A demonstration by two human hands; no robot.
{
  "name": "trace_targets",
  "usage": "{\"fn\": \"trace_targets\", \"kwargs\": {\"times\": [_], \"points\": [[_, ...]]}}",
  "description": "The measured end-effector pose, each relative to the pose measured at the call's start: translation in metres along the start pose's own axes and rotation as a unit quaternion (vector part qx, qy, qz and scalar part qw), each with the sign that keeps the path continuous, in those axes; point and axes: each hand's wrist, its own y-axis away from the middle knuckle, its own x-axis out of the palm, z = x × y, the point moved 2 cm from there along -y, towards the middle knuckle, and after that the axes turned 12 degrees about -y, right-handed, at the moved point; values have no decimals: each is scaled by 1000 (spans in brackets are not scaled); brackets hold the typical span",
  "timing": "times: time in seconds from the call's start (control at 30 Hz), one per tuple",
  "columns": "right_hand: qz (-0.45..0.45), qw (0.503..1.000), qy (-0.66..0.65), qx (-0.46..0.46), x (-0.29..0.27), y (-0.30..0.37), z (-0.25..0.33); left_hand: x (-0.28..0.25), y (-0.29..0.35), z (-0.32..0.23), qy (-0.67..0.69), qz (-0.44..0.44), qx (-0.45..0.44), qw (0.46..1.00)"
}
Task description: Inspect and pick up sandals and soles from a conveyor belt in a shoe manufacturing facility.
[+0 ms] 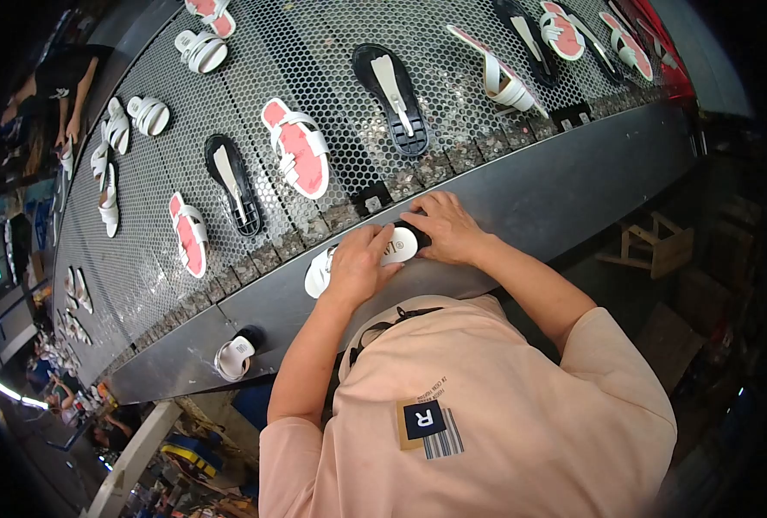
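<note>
On the metal ledge in front of me lies a white sandal (318, 274) with a printed white insole and a black heel end. My left hand (362, 263) is closed over its middle, thumb along the near edge of the insole. At the heel end, the fingers and thumb of my right hand (444, 228) are wrapped round the black part. Its strap and middle are mostly hidden under my left hand. Farther left on the ledge sits another white sandal (235, 354) with a dark heel, touched by neither hand.
Past the ledge (608, 164) runs a perforated conveyor belt (332, 95). It carries white sandal uppers with pink soles (298, 154), black soles (393, 95) and finished-looking white sandals (202, 52). A wooden stool (657, 246) stands at the right. Another person's arms (77, 108) show at far left.
</note>
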Motion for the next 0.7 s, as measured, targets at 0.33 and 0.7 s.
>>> {"fn": "trace_targets", "kwargs": {"times": [0.33,0.7], "points": [[67,883,-451,115,-9,5,19,-22,-6,-7,55,56,-29,997],[67,904,-411,97,-18,9,18,-14,-10,-9,68,54,-11,996]]}}
